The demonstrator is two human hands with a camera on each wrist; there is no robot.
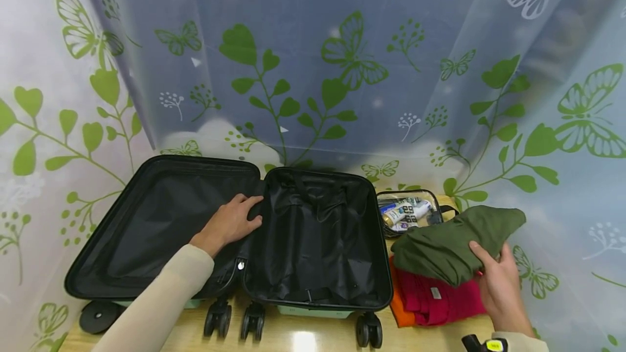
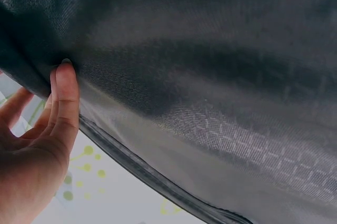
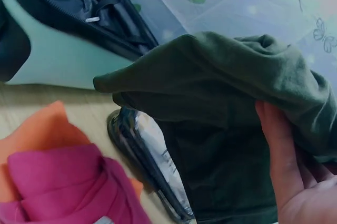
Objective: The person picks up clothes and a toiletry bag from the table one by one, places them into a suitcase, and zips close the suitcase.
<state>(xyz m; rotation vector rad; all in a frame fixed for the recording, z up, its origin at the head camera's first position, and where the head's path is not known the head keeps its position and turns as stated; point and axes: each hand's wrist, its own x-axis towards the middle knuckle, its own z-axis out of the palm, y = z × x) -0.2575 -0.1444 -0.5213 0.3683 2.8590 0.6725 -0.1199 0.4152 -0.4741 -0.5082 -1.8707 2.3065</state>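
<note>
My right hand (image 1: pixel 501 287) grips a folded dark green garment (image 1: pixel 455 243), thumb on top and the other fingers underneath. In the right wrist view the garment (image 3: pixel 221 87) hangs in loose folds above a pink folded garment (image 3: pixel 58 182). My left hand (image 1: pixel 230 221) reaches over the open suitcase (image 1: pixel 318 232), its fingertips at the inner edge between the two halves. The left wrist view shows that hand (image 2: pixel 45 129) with fingers extended against the dark lining (image 2: pixel 184 77). Both halves of the suitcase are lined in black.
A clear toiletry pouch (image 1: pixel 425 200) with tubes and bottles lies right of the suitcase. Beneath the green garment are the pink folded garment (image 1: pixel 430 308) and an orange one (image 1: pixel 400 314). The suitcase wheels (image 1: pixel 369 330) face the near side. A patterned curtain (image 1: pixel 303 58) stands behind.
</note>
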